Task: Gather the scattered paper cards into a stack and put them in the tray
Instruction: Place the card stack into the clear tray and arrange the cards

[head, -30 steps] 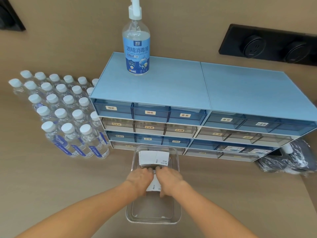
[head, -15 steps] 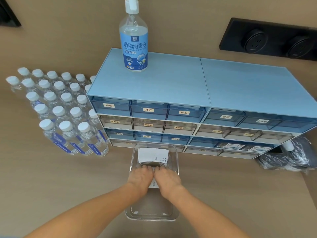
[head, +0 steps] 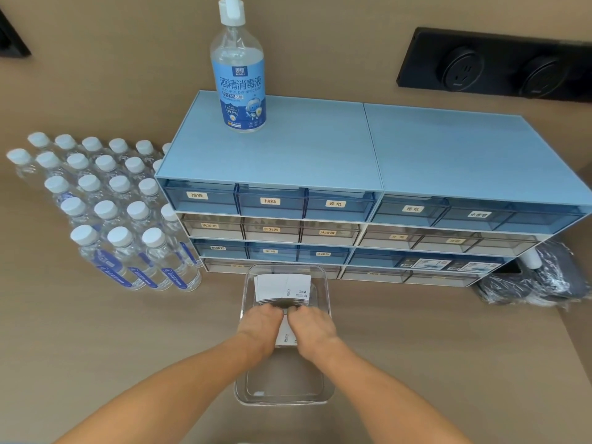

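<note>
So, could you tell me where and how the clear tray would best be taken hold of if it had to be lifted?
Probably by its two long side walls, one hand on each, coming from above. The clear tray is a narrow, open-topped rectangle running away from the person, so the long rims are free. The card stack lies at the far end, making that end likely heavier; grip near mid-length.

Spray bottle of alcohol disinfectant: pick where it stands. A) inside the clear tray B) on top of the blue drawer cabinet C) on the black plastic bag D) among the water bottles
B: the spray bottle stands upright on the flat top of the blue drawer cabinet, near its back left corner.
</note>
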Available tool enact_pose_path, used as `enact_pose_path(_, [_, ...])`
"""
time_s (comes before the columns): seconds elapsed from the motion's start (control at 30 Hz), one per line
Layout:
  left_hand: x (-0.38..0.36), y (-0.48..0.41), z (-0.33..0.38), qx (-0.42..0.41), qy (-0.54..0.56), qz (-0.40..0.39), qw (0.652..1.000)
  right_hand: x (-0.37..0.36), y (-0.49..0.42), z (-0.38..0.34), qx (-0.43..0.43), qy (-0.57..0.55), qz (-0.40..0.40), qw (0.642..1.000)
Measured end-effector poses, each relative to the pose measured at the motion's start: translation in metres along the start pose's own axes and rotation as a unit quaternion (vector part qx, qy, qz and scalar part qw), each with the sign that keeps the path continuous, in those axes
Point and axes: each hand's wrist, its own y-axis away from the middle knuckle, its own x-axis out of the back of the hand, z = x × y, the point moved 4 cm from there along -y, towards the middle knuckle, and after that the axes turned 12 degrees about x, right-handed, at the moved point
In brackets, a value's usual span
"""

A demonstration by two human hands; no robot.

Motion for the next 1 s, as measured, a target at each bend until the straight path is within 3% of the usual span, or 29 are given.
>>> enact_pose_path(0.17, [0.004,0.002,0.002,0.023,-0.009,-0.029,0.999,0.004,-0.001,-0.002,-0.016,0.001,-0.019,1.0])
enact_pose_path(0.27, [0.027,0.01,0.004,0.002,-0.012,-0.09,0.996,0.016,0.004,-0.003,-0.028,-0.044,-0.071,0.996])
enact_pose_path(0.4, [0.089,0.03,-0.034,0.053,0.165,-0.134,0.976,0.058,0.027,0.012,-0.022,-0.141,-0.061,0.988])
enact_pose_path(0.47, [0.104,0.039,-0.06,0.083,0.348,-0.15,0.922,0.075,0.041,0.03,-0.042,-0.204,-0.026,0.978])
enact_pose_path(0.57, [0.094,0.061,-0.073,0.144,0.613,-0.214,0.747,0.08,0.056,0.043,-0.094,-0.356,-0.001,0.93])
enact_pose_path(0.63, [0.072,0.069,-0.069,0.17,0.635,-0.221,0.72,0.073,0.059,0.038,-0.103,-0.381,0.013,0.919])
enact_pose_path(0.8, [0.008,0.095,-0.034,0.107,0.587,-0.345,0.724,0.051,0.047,0.009,0.014,-0.145,0.086,0.986])
enact_pose_path(0.87, [-0.008,0.095,-0.022,0.084,0.535,-0.325,0.776,0.039,0.037,-0.006,0.061,-0.071,0.064,0.994])
enact_pose_path(0.93, [-0.014,0.086,-0.016,0.071,0.467,-0.247,0.846,0.028,0.028,-0.015,0.082,-0.012,0.027,0.996])
enact_pose_path(1.0, [-0.014,0.077,-0.015,0.067,0.412,-0.189,0.889,0.02,0.019,-0.018,0.084,0.026,0.005,0.996])
